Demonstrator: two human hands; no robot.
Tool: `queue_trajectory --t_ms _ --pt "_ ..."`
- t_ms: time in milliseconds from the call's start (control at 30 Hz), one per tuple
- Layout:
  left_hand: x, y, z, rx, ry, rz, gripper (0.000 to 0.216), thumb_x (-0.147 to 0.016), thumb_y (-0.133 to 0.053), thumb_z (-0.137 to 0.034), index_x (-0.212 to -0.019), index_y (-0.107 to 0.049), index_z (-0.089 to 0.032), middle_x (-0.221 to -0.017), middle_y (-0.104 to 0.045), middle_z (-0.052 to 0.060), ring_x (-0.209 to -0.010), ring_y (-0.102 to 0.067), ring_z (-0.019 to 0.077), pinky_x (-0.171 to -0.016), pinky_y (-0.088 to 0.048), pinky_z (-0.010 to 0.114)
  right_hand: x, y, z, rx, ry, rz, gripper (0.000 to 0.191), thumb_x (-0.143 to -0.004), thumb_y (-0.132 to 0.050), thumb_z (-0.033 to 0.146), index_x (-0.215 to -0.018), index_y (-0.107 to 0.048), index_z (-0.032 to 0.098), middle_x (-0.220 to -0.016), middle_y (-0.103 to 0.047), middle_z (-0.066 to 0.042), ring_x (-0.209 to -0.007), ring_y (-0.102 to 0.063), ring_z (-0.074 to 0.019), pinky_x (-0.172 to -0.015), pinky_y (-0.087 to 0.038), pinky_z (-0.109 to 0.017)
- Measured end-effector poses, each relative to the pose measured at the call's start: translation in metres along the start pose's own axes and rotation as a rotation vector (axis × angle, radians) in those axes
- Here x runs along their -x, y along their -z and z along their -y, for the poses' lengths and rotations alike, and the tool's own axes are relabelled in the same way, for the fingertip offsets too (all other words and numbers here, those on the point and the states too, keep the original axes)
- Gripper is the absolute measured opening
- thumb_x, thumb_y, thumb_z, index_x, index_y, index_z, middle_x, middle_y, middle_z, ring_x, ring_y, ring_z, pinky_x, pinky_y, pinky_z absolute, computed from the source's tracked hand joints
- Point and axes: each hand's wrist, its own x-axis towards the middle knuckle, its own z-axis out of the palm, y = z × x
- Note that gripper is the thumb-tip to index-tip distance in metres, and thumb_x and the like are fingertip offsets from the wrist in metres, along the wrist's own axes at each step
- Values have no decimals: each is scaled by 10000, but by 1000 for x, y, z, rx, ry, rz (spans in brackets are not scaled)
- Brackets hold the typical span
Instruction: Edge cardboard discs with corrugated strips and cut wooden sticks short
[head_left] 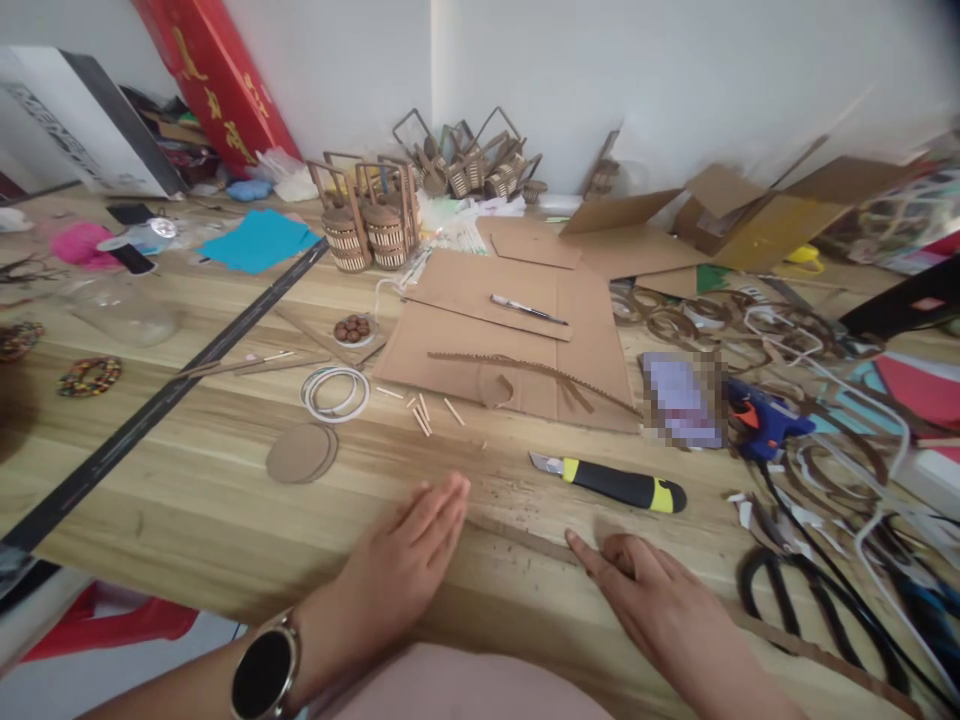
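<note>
A narrow brown cardboard strip (529, 540) lies along the near part of the wooden table. My left hand (416, 545) rests at its left end, fingers stretched out and side by side; its palm side is hidden. My right hand (649, 590) is on the strip farther right, index finger extended along it and the other fingers curled around it. Just beyond the strip lies a utility knife (619, 484) with a black and yellow handle and its blade out, touched by neither hand. Small brown crumbs dot the wood between the hands.
Behind the knife are cardboard sheets (450, 350) with a pen (529, 309). Cardboard discs (300, 455), white rings (335, 393) and small sticks (421, 415) sit left. At right are a blue glue gun (772, 420), black-handled scissors (817, 600) and cables. Small woven baskets (367, 230) stand behind.
</note>
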Motion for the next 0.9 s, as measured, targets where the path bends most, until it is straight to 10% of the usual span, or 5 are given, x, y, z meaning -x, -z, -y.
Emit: queue_trajectory --t_ms 167,900 --pt "-7 -3 -19 141 -135 -25 323 -1010 -410 -176 -1250 -618 -119 -1373 -618 105 -1296 -525 213 -1081 -397 325 -4 2 -4 6 28 10 579 -820 -358 -14 -1306 -562 224 -822 -601 -42 -641 -644 -187 -603 -523 -298" --pt "17 -21 -32 188 256 -131 318 -1024 -398 -291 -1124 -670 -160 -1188 -709 89 -1114 -586 255 -1035 -390 413 0 12 5 -167 -59 49 589 -873 -360 11 -1385 -547 233 -898 -644 -56 -752 -647 -183 -687 -524 -280"
